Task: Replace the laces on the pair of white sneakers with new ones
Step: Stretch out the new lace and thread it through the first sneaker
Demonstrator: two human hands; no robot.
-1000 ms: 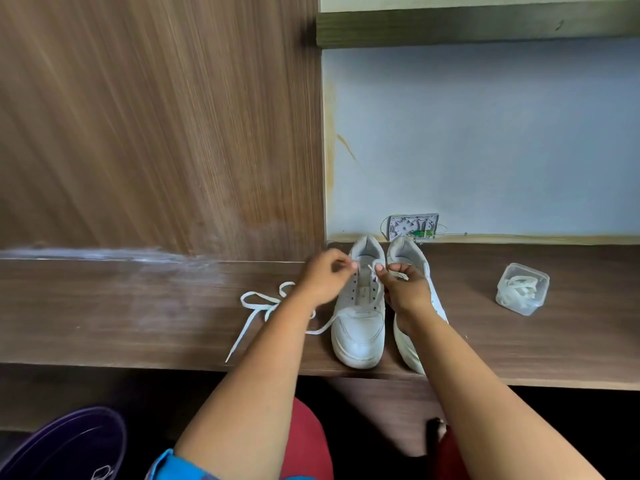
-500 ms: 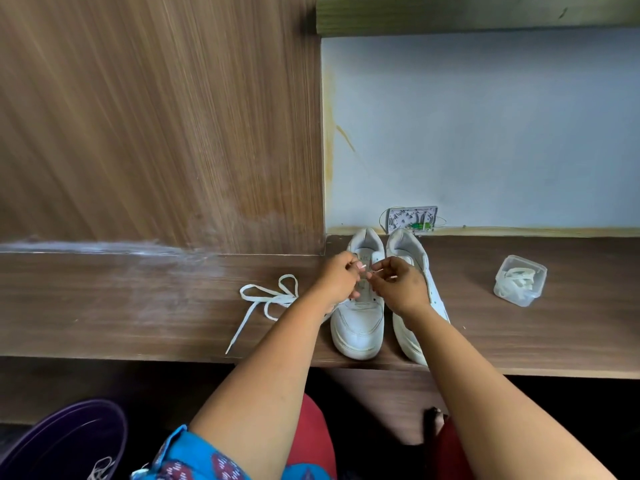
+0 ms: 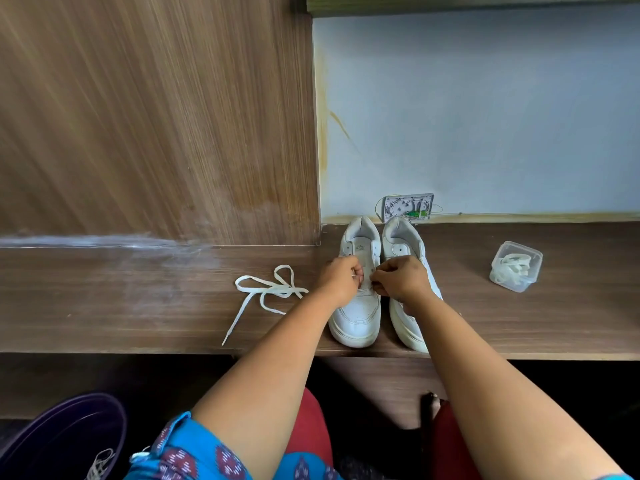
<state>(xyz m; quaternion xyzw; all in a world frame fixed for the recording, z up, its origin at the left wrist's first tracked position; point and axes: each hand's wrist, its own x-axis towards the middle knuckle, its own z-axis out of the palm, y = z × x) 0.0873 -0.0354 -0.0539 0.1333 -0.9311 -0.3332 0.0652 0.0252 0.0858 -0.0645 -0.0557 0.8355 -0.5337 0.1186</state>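
Two white sneakers stand side by side on the wooden shelf [image 3: 138, 306], toes toward me: the left sneaker [image 3: 358, 317] and the right sneaker [image 3: 403, 244]. My left hand [image 3: 341, 280] and my right hand [image 3: 398, 280] meet over the left sneaker's eyelets, each pinching a white lace end. The lace [image 3: 266, 292] trails leftward from the shoe and lies in loose loops on the shelf. Both hands hide the part of the lace at the eyelets.
A small clear plastic box [image 3: 516, 266] with white laces inside sits on the shelf to the right. A dark purple basin [image 3: 65, 438] with a lace in it stands on the floor at the lower left. A white wall socket plate [image 3: 408, 206] is behind the shoes.
Both hands have come closer together and lower over the left sneaker's eyelets. The loose lace on the shelf has shifted a little.
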